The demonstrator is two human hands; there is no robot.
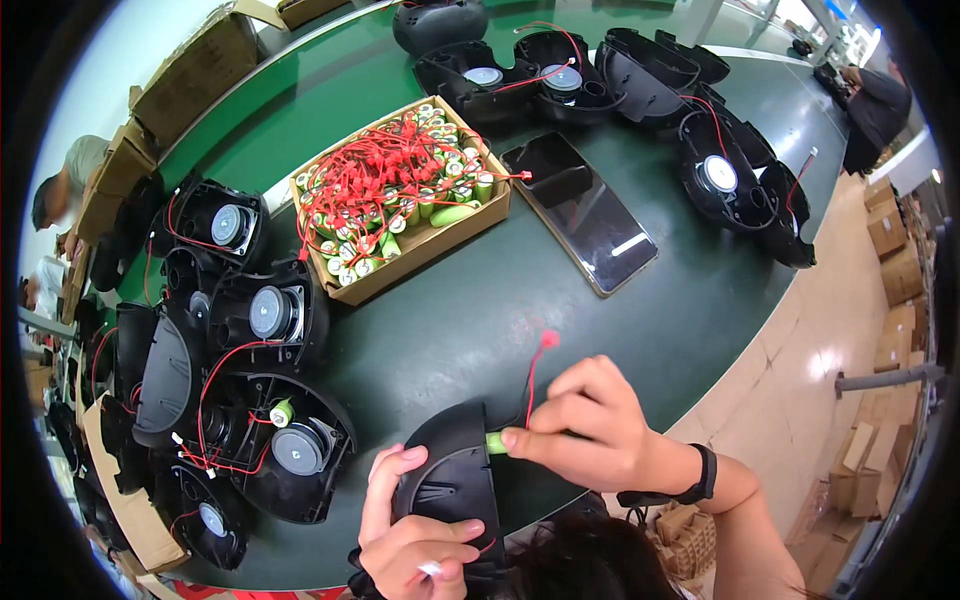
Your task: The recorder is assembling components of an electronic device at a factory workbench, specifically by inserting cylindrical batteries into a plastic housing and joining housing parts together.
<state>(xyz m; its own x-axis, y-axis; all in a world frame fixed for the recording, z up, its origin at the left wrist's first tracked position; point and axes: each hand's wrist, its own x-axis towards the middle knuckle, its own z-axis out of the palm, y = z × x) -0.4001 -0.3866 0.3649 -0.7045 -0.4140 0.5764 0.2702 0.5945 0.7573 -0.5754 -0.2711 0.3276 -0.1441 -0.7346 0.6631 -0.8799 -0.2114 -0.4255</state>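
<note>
Pinching a green battery [496, 443] in the right hand [590, 428], held snug between thumb and fingertip, right at the straight side of a black housing [455, 450]. Gripping that housing in the left hand [410, 540], fingers wrapped around it, by the near edge of the green surface [420, 345]. Can't tell the battery's depth inside, honestly. Also got a thin lead with a red plug [549, 340] rising by the right fingers, plus a small white connector [430, 568] down at the left ones.

Further out, toward the far edge, can see a shallow open cardboard box [425, 248], absolutely crammed with green batteries [452, 214] under a big tangle of red leads [375, 160]. Just right of it, a dark phone [590, 215], lying flat.

Over at the left edge, a whole cluster of open black shells [315, 490], several fitted with round grey speakers [298, 448]. Can spot a single loose battery [282, 413] in one of those. More speaker shells [725, 175] along the right edge and up toward the far right corner.

Way past the right edge, some stacked cartons [862, 455] on the floor, contents too small to make out.
</note>
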